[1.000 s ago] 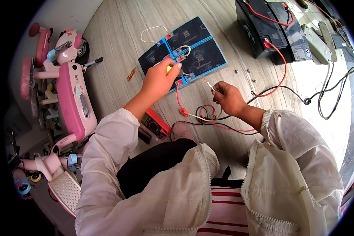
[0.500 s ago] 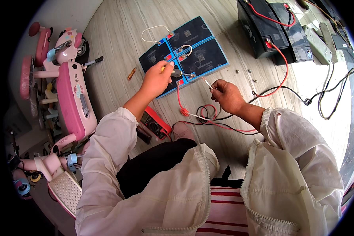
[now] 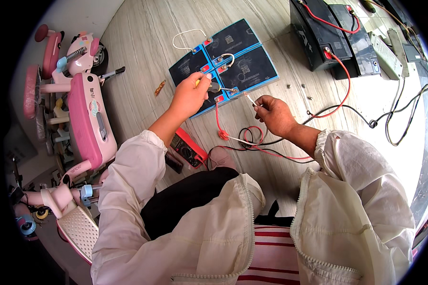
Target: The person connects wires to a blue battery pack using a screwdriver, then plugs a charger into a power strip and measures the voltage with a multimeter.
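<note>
Two bare hands work at a block of blue-edged batteries (image 3: 247, 71), which lies on the floor (image 3: 142, 61) with its dark tops and terminals facing up. The left hand (image 3: 190, 94), over the near left part of the block, has its fingers curled closely around a screwdriver (image 3: 214, 87); a yellow patch of handle shows within the grasp, and the shaft points right to a terminal (image 3: 234, 90) at the block's near edge. Whether the tip sits in a screw is too small to tell. The right hand (image 3: 276, 116), just off the near right side of the block, pinches a white wire (image 3: 251, 99) between thumb and fingertips, the remaining fingers folded in; the wire's bare end lies just beside that same terminal. One white loop (image 3: 175, 40) arches off the far left side of the block, and a short white link (image 3: 232, 59) curves over its middle. From the block's near edge a red lead (image 3: 218, 115) runs toward the person. Also on the near side lies a red meter (image 3: 188, 149). Right of the block are small metal parts (image 3: 289, 86) and, farther right, black batteries (image 3: 316, 40); well to its left stands a pink ride-on (image 3: 92, 123).
</note>
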Demonstrator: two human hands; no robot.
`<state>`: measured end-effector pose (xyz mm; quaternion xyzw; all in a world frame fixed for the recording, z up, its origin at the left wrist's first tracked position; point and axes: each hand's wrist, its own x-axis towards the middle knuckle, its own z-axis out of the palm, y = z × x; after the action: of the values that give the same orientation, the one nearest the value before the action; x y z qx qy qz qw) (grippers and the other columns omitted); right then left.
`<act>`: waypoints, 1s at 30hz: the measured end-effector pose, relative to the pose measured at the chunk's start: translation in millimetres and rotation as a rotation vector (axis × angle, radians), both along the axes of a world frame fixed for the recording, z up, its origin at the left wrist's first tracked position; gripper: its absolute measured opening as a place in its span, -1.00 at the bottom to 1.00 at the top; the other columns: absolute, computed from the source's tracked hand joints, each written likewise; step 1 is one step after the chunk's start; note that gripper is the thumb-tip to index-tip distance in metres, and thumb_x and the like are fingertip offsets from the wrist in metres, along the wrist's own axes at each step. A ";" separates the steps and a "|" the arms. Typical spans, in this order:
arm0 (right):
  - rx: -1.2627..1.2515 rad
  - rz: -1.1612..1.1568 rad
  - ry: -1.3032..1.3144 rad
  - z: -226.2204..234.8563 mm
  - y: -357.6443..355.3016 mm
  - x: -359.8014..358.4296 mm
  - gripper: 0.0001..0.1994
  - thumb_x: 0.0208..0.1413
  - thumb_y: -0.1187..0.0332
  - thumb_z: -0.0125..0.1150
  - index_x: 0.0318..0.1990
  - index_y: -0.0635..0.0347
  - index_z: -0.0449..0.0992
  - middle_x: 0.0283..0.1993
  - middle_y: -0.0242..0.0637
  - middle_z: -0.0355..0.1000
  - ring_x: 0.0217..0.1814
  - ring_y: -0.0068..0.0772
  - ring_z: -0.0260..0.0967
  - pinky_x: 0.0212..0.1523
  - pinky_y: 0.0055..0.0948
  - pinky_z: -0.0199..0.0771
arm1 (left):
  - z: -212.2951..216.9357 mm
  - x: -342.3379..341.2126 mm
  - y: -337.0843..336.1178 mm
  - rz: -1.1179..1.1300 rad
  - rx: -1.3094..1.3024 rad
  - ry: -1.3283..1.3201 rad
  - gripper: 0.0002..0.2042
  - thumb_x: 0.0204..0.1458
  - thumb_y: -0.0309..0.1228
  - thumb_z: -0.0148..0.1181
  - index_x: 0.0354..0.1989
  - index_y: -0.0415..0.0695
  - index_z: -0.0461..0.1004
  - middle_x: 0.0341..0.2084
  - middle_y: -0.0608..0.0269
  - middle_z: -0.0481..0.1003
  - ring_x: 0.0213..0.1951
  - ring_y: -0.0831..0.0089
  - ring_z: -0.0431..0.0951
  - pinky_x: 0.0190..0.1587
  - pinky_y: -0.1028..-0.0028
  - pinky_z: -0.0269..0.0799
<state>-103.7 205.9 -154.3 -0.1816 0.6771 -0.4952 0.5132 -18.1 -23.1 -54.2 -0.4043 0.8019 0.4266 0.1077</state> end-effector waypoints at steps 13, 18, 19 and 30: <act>0.030 -0.011 0.090 2.9 -6.4 -5.1 -0.81 0.13 0.37 0.11 -0.19 0.27 0.55 -0.38 -0.15 0.58 -0.29 -0.20 0.57 -0.14 -0.26 0.51 | 11.4 -2.7 1.1 0.010 0.028 0.008 -0.65 0.27 -0.10 0.04 -0.19 -0.20 0.48 -0.65 0.35 0.42 -0.64 0.62 0.34 -0.55 0.51 0.25; 0.016 -0.004 0.083 2.7 -10.1 -6.3 -0.82 0.16 0.37 0.13 -0.18 0.26 0.57 -0.37 -0.14 0.58 -0.28 -0.21 0.57 -0.14 -0.27 0.51 | 20.9 -6.0 8.8 0.032 0.062 0.019 -0.64 0.28 -0.09 0.04 -0.19 -0.19 0.49 -0.64 0.37 0.42 -0.63 0.63 0.34 -0.54 0.52 0.25; 0.015 0.002 0.081 3.9 -10.8 -6.6 -0.82 0.16 0.37 0.13 -0.18 0.26 0.57 -0.37 -0.14 0.58 -0.28 -0.22 0.57 -0.14 -0.28 0.52 | 21.5 -6.1 9.9 0.033 0.064 0.021 -0.64 0.28 -0.09 0.05 -0.19 -0.19 0.49 -0.64 0.37 0.42 -0.62 0.64 0.34 -0.54 0.52 0.25; -0.001 0.013 0.088 15.5 -13.3 -5.6 -0.83 0.19 0.37 0.17 -0.17 0.26 0.57 -0.35 -0.15 0.59 -0.26 -0.22 0.57 -0.11 -0.32 0.53 | 13.5 -1.7 9.1 -0.049 0.026 0.070 -0.71 0.32 -0.13 -0.02 -0.17 -0.11 0.47 -0.65 0.39 0.36 -0.72 0.72 0.22 -0.68 0.63 0.11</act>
<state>-109.3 192.6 -138.9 -0.2079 0.6976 -0.4836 0.4861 -19.8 -14.0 -40.6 -0.3679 0.8091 0.4482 0.0952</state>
